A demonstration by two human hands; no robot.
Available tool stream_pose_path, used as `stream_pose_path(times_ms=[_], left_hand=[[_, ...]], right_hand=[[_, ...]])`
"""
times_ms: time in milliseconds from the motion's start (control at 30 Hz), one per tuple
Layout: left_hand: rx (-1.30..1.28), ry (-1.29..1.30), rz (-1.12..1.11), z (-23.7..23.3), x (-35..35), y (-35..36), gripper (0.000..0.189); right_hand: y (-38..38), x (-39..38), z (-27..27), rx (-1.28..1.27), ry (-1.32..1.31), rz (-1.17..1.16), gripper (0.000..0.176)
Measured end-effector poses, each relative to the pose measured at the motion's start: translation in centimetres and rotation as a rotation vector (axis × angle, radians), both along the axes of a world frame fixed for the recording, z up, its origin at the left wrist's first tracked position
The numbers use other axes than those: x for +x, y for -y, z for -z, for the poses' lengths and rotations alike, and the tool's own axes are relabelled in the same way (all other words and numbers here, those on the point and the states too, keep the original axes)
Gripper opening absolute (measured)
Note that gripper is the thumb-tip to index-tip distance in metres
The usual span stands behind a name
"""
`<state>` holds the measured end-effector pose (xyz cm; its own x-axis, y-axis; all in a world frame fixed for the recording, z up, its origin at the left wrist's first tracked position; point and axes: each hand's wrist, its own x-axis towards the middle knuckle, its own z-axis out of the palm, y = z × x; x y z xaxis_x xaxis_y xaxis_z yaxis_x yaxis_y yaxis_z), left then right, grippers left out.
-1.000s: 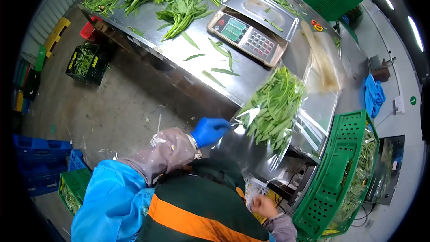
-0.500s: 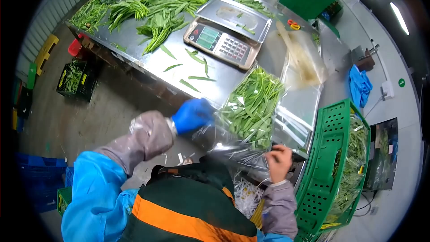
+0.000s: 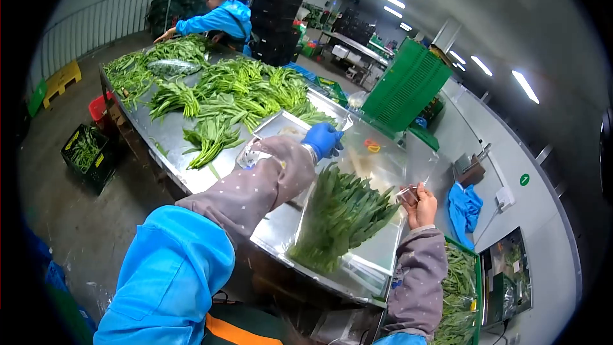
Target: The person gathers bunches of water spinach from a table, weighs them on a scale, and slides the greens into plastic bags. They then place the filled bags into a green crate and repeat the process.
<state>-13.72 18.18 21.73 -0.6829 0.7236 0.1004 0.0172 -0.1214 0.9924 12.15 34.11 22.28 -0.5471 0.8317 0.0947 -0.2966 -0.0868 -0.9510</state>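
Observation:
Leafy greens (image 3: 341,220) fill a clear plastic bag (image 3: 299,233) standing at the table's near edge, leaf tips up. My left hand (image 3: 324,140), in a blue glove, is closed at the bag's upper left, over the scale (image 3: 271,126). The film in its fingers is hard to see. Bare, my right hand (image 3: 420,206) pinches the bag's clear film at the upper right between thumb and fingers. My left forearm hides most of the scale.
Heaps of loose greens (image 3: 255,83) cover the table's far side. Orange scissors (image 3: 372,146) lie beyond the bag. Another person (image 3: 220,18) reaches over the far end. A green crate of greens (image 3: 477,281) stands at the right, a black crate (image 3: 86,153) on the floor at left.
Both hands have moved up and away from my body, and the bag's greens now stand with leaf tips up. My view has tilted up, bringing the other person into sight.

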Motion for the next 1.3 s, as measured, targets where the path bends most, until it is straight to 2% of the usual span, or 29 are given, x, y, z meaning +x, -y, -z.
stream_pose_path(times_ms=[67,133,167,200,267,300,333,367,400,467,533,567,600,667,700,767,800,833,900,933,1000,1067,1133,1200,1267,1300], left_hand=[[0.07,-0.178,-0.144,-1.6,1.5,0.5,0.023],[0.102,-0.394,-0.218,-1.5,3.0,2.2,0.025],[0.061,-0.374,-0.244,-1.4,5.1,4.2,0.026],[0.04,-0.527,-0.355,1.0,6.1,5.3,0.026],[-0.114,-0.43,-0.297,7.7,8.1,8.6,0.025],[-0.247,-0.423,-0.321,11.9,9.3,10.4,0.027],[-0.49,-0.401,-0.31,17.8,9.9,11.7,0.029],[-0.587,-0.443,-0.225,22.6,10.5,13.3,0.03],[-0.706,-0.401,-0.144,27.2,10.9,14.5,0.03],[-0.747,0.088,-0.087,29.0,12.0,16.1,0.036],[-0.667,-0.326,-0.164,23.9,13.9,16.6,0.054],[-0.426,-0.739,-0.132,19.9,14.6,16.8,0.067],[-0.448,-1.004,-0.036,19.3,15.7,17.0,0.08],[-0.415,-1.301,0.218,22.4,16.7,16.0,0.073],[-0.437,-1.364,0.205,24.2,16.5,15.4,0.07],[-0.459,-1.499,0.184,24.3,16.0,13.9,0.065],[-0.39,-1.429,0.223,24.2,15.5,13.3,0.059],[-0.366,-1.47,0.248,21.8,14.8,12.6,0.056],[-0.35,-1.486,0.329,16.5,13.4,10.5,0.052],[-0.374,-1.496,0.363,11.9,13.0,9.5,0.049],[-0.353,-1.284,0.429,6.4,11.4,6.9,0.039],[-0.458,-1.15,0.654,-1.1,11.3,5.8,0.023],[-0.615,-1.157,0.86,-5.5,11.6,3.3,0.025],[-0.728,-1.029,1.072,-7.0,12.1,0.3,0.032],[-0.873,-0.881,1.131,-7.7,12.8,-2.8,0.039],[-0.987,-0.981,1.129,-8.6,13.6,-4.4,0.04]], right_hand=[[1.9,0.2,-1.6,-0.003,-0.073,0.053,0.019],[3.1,2.5,-0.6,0.013,-0.134,-0.045,0.019],[4.2,3.8,0.9,-0.017,-0.138,-0.113,0.021],[6.7,4.7,2.4,0.007,-0.028,-0.057,0.021],[9.8,7.1,8.9,-0.095,0.166,-0.071,0.019],[11.2,7.8,12.7,-0.187,0.308,-0.067,0.017],[11.8,8.9,18.2,-0.223,0.329,-0.129,0.016],[13.7,9.1,21.6,-0.404,0.452,-0.01,0.016],[14.4,10.1,26.0,-0.46,0.545,-0.006,0.017],[16.4,10.2,26.6,-0.454,0.605,0.065,0.017],[16.5,10.4,27.0,-0.496,0.524,0.097,0.019],[16.5,10.2,26.6,-0.487,0.524,0.123,0.02],[16.3,9.9,26.4,-0.467,0.564,0.118,0.02],[16.2,9.7,26.3,-0.428,0.649,0.101,0.021],[15.9,9.4,26.1,-0.423,0.681,0.085,0.018],[15.3,9.1,25.9,-0.448,0.632,0.079,0.015],[15.2,9.6,26.0,-0.466,0.61,0.084,0.013],[14.3,10.7,26.8,-0.449,0.598,0.043,0.021],[14.2,11.4,26.3,-0.107,0.4,0.183,0.043],[14.2,10.7,25.1,0.066,0.291,0.247,0.054],[15.1,10.4,20.6,0.382,0.325,0.213,0.082],[14.8,9.2,18.6,0.598,0.245,0.271,0.09],[14.3,9.2,20.2,0.28,0.129,0.025,0.084],[15.3,9.5,16.9,-0.043,0.279,-0.166,0.064],[16.8,9.1,14.9,0.047,-0.128,0.155,0.037],[16.6,9.8,14.1,-0.047,-0.095,0.193,0.029]])
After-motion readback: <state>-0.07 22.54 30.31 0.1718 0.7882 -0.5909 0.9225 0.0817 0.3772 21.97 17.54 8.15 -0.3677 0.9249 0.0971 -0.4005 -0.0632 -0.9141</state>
